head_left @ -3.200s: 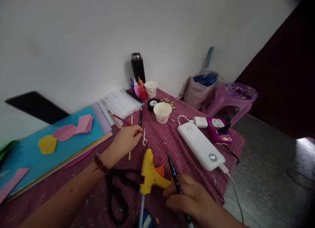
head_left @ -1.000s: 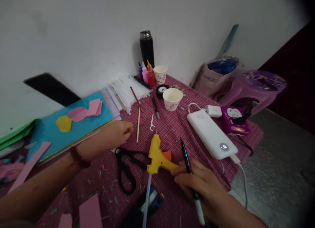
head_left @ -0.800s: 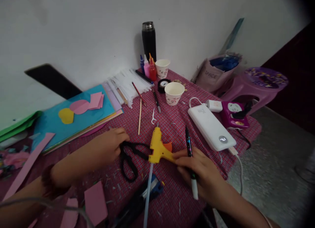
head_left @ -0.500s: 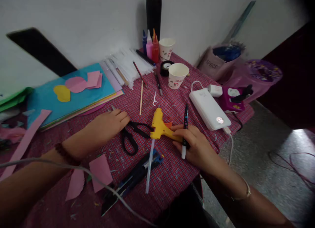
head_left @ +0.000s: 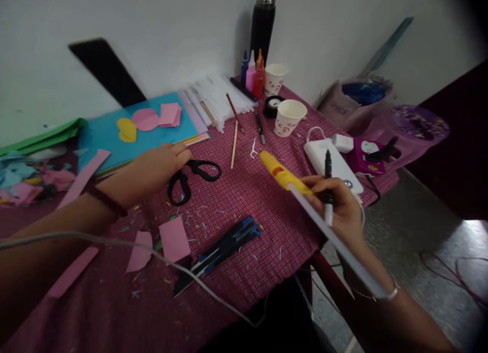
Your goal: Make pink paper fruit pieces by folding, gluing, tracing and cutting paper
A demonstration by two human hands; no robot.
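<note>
Landmark: the blue-and-black plastic utility knife [head_left: 232,241], lying flat on the counter [head_left: 244,195], which wears a red plaid cloth. Right hand [head_left: 344,211] is grasping the yellow plastic glue gun [head_left: 271,164] by its handle, beyond the knife and to its right; gun is tilted, a long translucent glue stick [head_left: 331,233] jutting from its rear across the right forearm. Same hand also pinches a black-and-white marker pen [head_left: 328,165], tip up (double load). Left hand [head_left: 165,161] is closed over the blade end of the black-handled scissors [head_left: 180,188], beyond the knife and to its left; fingers hide the pivot, both loops show. Just left of the knife: a pink paper rectangle [head_left: 174,236], then a torn pink paper scrap [head_left: 140,251]. Well beyond the knife: a thin wooden stick [head_left: 234,147] and a white printed paper cup [head_left: 290,118]. Beyond and right: a white rounded power bank [head_left: 324,155].
</note>
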